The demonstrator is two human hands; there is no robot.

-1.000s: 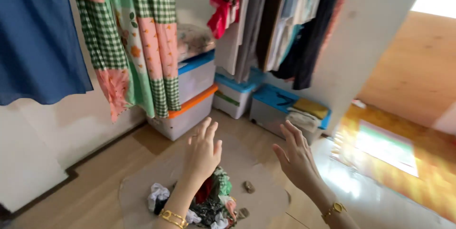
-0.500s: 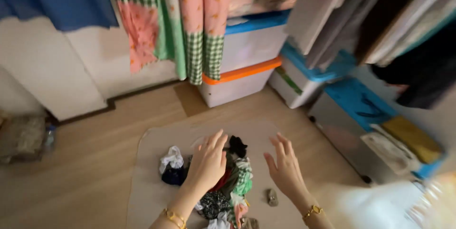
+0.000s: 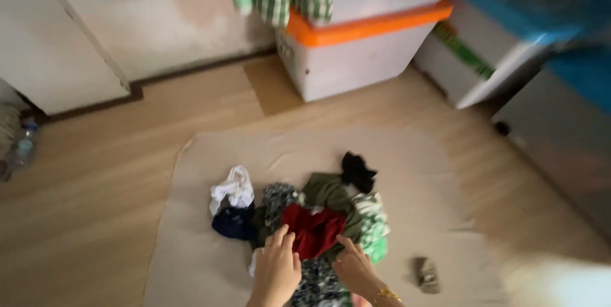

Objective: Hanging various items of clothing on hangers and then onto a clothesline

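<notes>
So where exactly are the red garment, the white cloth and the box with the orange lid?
red garment [image 3: 315, 230], head view, on the middle of its bunched fabric.
white cloth [image 3: 233, 187], head view, on its crumpled centre.
box with the orange lid [image 3: 347, 65], head view, on its pale front wall below the lid.

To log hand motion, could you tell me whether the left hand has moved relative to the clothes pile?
Yes: the left hand has come down from above the clothes pile onto its near edge.
</notes>
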